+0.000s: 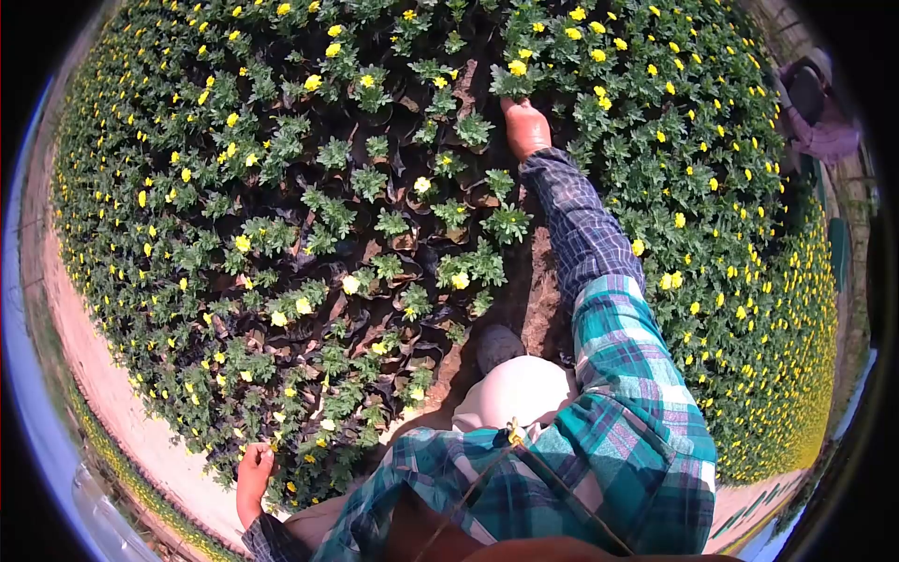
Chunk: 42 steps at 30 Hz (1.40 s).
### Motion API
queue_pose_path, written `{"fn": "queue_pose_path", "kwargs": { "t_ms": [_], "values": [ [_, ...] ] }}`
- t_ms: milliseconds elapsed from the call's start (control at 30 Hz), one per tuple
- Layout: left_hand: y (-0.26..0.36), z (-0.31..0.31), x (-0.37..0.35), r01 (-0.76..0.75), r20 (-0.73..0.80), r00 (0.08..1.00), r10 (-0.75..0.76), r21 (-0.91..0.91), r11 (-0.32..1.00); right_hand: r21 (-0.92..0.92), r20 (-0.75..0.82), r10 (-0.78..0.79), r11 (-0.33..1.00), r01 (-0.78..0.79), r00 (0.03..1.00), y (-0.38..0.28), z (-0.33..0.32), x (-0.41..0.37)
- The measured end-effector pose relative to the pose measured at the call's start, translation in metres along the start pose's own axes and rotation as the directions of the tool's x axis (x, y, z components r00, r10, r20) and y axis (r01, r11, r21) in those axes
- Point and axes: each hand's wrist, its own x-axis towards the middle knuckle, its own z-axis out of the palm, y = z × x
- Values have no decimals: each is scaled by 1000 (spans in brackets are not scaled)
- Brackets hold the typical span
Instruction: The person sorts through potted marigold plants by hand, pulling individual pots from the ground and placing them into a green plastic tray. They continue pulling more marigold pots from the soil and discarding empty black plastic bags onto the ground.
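My right hand (526, 129) reaches far forward among the plants, closed like a fist. Its fingertips are hidden at the base of a yellow-flowered plant (510, 78), whose leaves stand right above the knuckles; what it grips there does not show. At the lower left, my left hand (253, 481) is at the edge of the flower bed with its fingers curled together. Beside its fingertips are leafy plants with small yellow blooms (292, 487). Anything between those fingers is too small to make out.
Dark plant bags (426, 267) stand in close rows. A bare soil strip (541, 295) runs between plants, near my shoe (498, 347) and pale-clothed knee (524, 389). A sandy path (122, 398) borders the left. A pinkish cloth-like thing (824, 126) is at the far right.
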Motion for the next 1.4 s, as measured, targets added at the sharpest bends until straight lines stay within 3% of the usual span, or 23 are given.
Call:
{"fn": "queue_pose_path", "kwargs": {
  "t_ms": [133, 233, 333, 367, 400, 500, 567, 600, 633, 667, 700, 767, 833, 867, 900, 933, 967, 1100, 1167, 1200, 1233, 1300, 1400],
  "values": [
    [4, 2, 4, -6, 3, 1000, 6, 15, 1000, -42, 144, -64, 997, 70, 988, 15, 2, 10],
    [-15, -4, 9, -38, -16, 999, 40, 92, 995, 116, -65, -104, 987, 111, 992, 6, -38, -2],
    [-7, -6, 2, -69, -12, 997, 72, 177, 982, 202, -148, -195, 954, 223, 970, 1, -90, -43],
    [-7, -6, 1, -68, -29, 997, 73, 147, 987, 138, -82, -226, 962, 236, 971, 3, -104, -62],
    [-6, -4, 1, -70, -46, 996, 76, 113, 991, 173, -210, -322, 917, 360, 923, 7, -111, -80],
    [10, -1, -6, -59, 14, 998, 58, 55, 997, 30, 130, -274, 962, 272, 953, 9, -139, -157],
    [-4, -3, 2, -51, 18, 999, 50, 31, 998, 130, 62, -399, 912, 389, 915, 7, -146, -201],
    [-2, -3, 4, -49, 8, 999, 49, 23, 999, 180, 193, -387, 917, 356, 902, 1, -153, -220],
    [0, -2, 4, -46, -1, 999, 46, 15, 999, 252, 227, -433, 891, 377, 872, -1, -153, -234],
    [-7, -6, 10, -61, 2, 998, 61, 79, 995, 190, 436, -423, 906, 378, 795, 7, -142, -253],
    [0, -5, 9, -58, 8, 998, 58, 42, 997, 218, 429, -447, 894, 391, 784, 6, -134, -263],
    [1, -5, 10, -82, -13, 996, 83, 75, 994, 104, 660, -345, 922, 374, 667, 13, -123, -277],
    [-9, -8, 10, -86, -27, 996, 87, 37, 996, 281, 527, -433, 901, 331, 731, 15, -146, -260],
    [-11, -9, 9, -68, -29, 997, 69, 37, 997, 170, 465, -419, 907, 386, 780, 17, -153, -254],
    [-9, -10, 10, -53, -27, 998, 54, 38, 998, 101, 597, -240, 969, 225, 765, 4, -173, -228],
    [5, -6, 3, -47, -13, 999, 47, -13, 999, 107, 528, -176, 984, 141, 831, 1, -179, -207],
    [7, -6, 1, -37, -10, 999, 38, 65, 997, 120, 458, -109, 991, 59, 882, 1, -181, -185],
    [-4, -1, -2, -29, 36, 999, 30, -20, 999, 326, -41, -40, 944, 51, 998, -7, -141, -74],
    [-5, 2, -6, -22, 32, 999, 23, -47, 999, 325, -31, 107, 941, -92, 994, 0, -91, -23],
    [2, 5, -12, -4, -4, 1000, 3, -52, 999, 397, 73, 311, 863, -313, 948, -10, -81, 1],
    [7, 5, -16, 16, -44, 999, -18, -55, 998, 442, 194, 488, 731, -520, 851, -18, -71, 21],
    [2, 4, -21, 8, -10, 1000, -10, -144, 990, 390, 274, 651, 598, -700, 708, -13, -40, 52],
    [-25, 7, -22, 33, 35, 999, -28, -162, 986, 184, 116, 608, 764, -618, 786, 12, 10, 60]
  ]
}}
